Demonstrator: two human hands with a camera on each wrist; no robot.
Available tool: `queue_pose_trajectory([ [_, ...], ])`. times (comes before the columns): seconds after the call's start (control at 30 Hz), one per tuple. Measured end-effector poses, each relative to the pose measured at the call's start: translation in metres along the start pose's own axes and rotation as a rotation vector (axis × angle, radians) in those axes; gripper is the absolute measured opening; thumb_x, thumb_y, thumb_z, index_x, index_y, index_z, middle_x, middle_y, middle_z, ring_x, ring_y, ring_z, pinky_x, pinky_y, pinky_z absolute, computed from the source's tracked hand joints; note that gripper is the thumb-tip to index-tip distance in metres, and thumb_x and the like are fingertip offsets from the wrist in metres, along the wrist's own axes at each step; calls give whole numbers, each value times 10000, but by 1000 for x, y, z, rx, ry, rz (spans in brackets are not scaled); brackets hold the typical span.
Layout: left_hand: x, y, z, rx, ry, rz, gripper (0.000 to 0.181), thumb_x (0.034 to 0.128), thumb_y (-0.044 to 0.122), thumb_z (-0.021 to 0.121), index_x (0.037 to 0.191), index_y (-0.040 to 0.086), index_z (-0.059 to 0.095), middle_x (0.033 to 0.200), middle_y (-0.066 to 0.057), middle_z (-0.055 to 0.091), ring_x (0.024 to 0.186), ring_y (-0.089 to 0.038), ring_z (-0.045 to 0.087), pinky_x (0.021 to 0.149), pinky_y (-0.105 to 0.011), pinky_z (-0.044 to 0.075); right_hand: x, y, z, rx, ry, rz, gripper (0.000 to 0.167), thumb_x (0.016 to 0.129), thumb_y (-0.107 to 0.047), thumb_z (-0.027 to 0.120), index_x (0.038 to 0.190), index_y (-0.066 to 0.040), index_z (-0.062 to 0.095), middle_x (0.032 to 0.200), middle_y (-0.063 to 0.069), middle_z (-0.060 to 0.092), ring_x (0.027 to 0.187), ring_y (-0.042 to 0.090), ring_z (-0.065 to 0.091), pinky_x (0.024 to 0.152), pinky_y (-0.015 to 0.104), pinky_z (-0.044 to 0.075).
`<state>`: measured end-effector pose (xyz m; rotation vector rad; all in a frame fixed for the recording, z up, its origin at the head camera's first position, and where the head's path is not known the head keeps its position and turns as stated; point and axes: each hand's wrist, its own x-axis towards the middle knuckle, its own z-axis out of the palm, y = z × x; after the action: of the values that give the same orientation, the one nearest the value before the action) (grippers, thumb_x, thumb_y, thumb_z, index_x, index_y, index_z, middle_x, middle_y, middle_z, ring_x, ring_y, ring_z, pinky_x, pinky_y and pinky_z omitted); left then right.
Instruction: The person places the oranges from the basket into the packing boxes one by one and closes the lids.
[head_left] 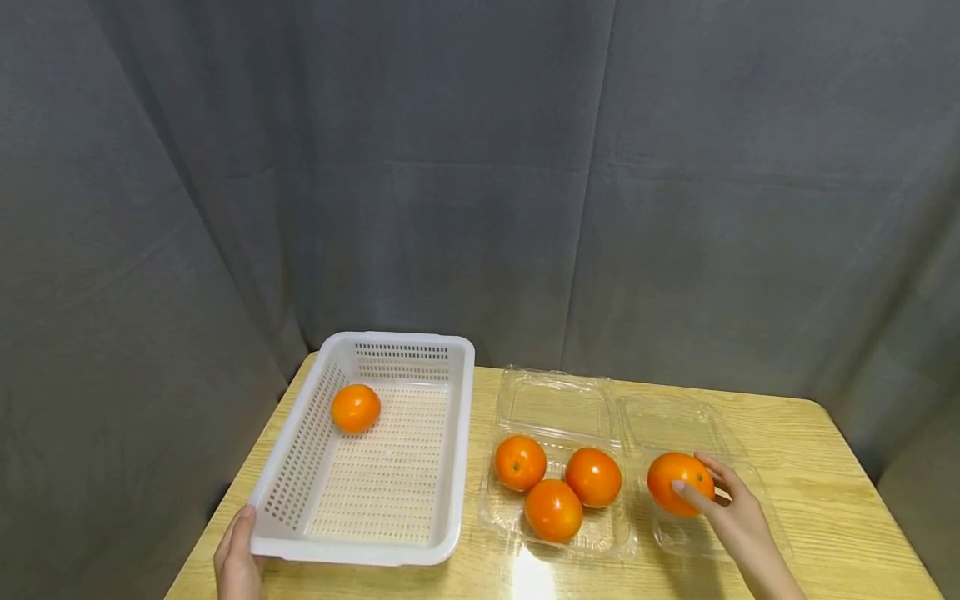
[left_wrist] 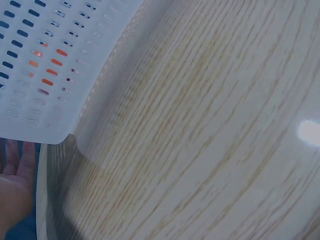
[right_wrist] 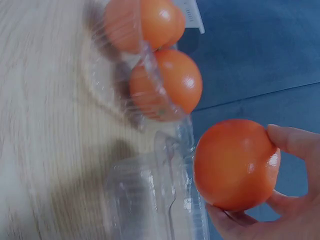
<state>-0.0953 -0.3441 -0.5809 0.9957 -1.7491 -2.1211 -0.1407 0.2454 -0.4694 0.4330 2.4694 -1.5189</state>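
Observation:
My right hand (head_left: 742, 518) pinches an orange (head_left: 675, 482) between thumb and fingers, above the right clear plastic clamshell (head_left: 686, 540). The right wrist view shows this orange (right_wrist: 234, 165) off the clamshell's wall. Three more oranges (head_left: 553, 510) sit together in the left clear clamshell (head_left: 622, 533), whose lid lies folded back. At the near left corner of a white plastic basket (head_left: 461, 450), my left hand (head_left: 238, 557) grips the rim; the left wrist view shows its fingers (left_wrist: 26, 159) partly hidden behind that rim. A single orange (head_left: 356, 408) lies inside the basket, toward its left wall.
Everything stands on a light wood-grain table (head_left: 832, 500). A grey curtain (head_left: 450, 183) hangs behind and along the sides. Both clamshell lids, the left lid (head_left: 555, 404) and the right lid (head_left: 671, 423), lie toward the table's back edge.

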Motion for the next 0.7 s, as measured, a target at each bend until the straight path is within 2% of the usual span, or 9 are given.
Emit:
queue_pose_trajectory([
  [0.07,3,-2,0,-4,10,-7,653,975,651,415,1450,205,456,1280,120,521,1011,110,526,1097,-229,310,3,3,-1,-24,12,-12,875,953,-466,636,1558,-27,182,1514,311,240,1296,482,409,949,473,478],
  [0.1,3,-2,-1,-1,-4,2,654,981,641,413,1461,199,447,1327,95,521,1056,93,532,1120,-258,295,5,5,-1,-38,19,-17,869,954,-460,637,1554,-19,186,1506,317,244,1284,482,421,916,442,494],
  [0.2,5,-3,0,-7,1,4,637,982,639,413,1456,215,458,1313,118,533,1137,45,511,1161,-304,248,10,11,-2,-84,35,-36,842,962,-425,637,1533,18,205,1479,346,266,1245,495,449,840,384,512],
  [0.33,8,-5,0,-13,17,2,703,983,643,400,1507,174,406,1355,69,491,1212,-20,468,1169,-299,226,16,17,-2,-143,34,-51,830,957,-395,651,1504,65,229,1445,387,302,1234,531,448,864,431,513],
  [0.47,12,-8,-2,8,3,2,746,981,660,376,1535,160,357,1432,11,438,1286,-74,425,1184,-337,201,20,22,0,-164,24,-74,792,953,-324,668,1476,104,255,1406,416,334,1202,533,478,831,387,526],
  [0.7,13,-9,-5,42,-5,-4,763,971,683,363,1539,175,351,1450,6,426,1271,-75,430,1187,-383,207,26,28,8,-230,23,-115,736,918,-226,709,1413,158,323,1277,445,438,1076,486,568,760,377,539],
])
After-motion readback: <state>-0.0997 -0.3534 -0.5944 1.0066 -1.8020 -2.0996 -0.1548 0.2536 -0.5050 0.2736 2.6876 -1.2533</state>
